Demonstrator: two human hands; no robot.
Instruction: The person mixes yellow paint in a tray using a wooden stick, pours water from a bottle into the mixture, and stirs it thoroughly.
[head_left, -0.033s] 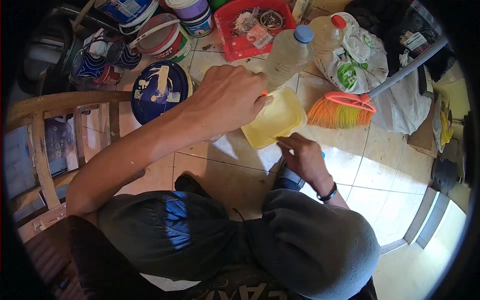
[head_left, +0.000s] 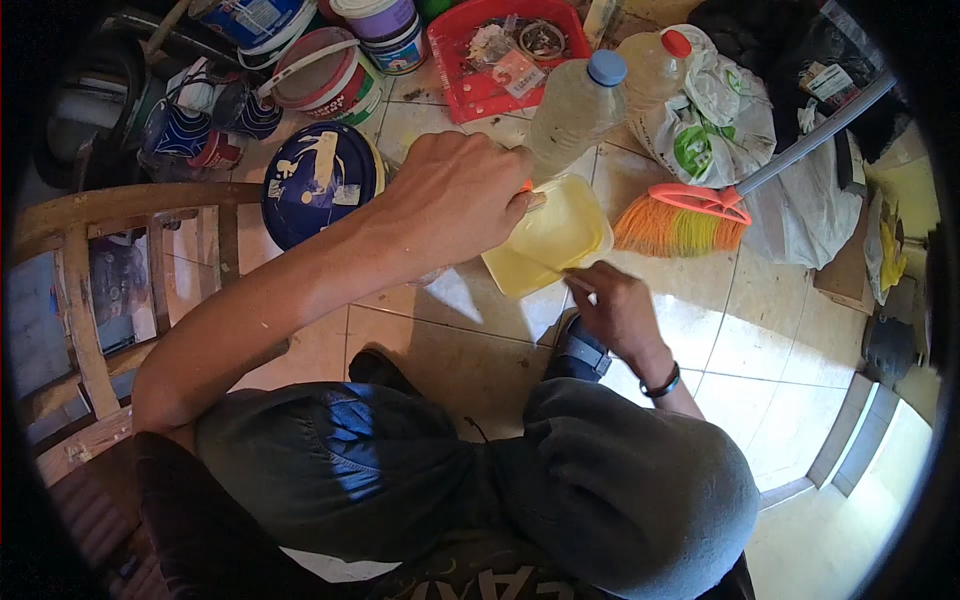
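A yellow rectangular tub (head_left: pixel 508 274) with pale yellow liquid in it lies before me, between my hands. My left hand (head_left: pixel 460 195) reaches across its left side, closed in a fist; a short wooden end (head_left: pixel 536 201) with a bit of orange pokes out by the thumb, the rest hidden. In my right hand (head_left: pixel 618 308), at the tub's near right corner, a thin wooden stick (head_left: pixel 572 274) is pinched, its far end over the tub. A blue-capped clear bottle (head_left: pixel 575 115) stands right behind the tub.
Beside my left forearm stands a dark blue lidded bucket (head_left: pixel 318 185), with more paint buckets (head_left: pixel 318 75) behind. A red dustpan (head_left: pixel 465 80) holds debris. An orange-bristled broom (head_left: pixel 680 220) lies right, near plastic bags (head_left: pixel 710 120). A wooden chair (head_left: pixel 75 290) is at left.
My right hand has shifted slightly to the right and toward me with the stick, its tip now showing more over the tub. My left hand has stayed in place.
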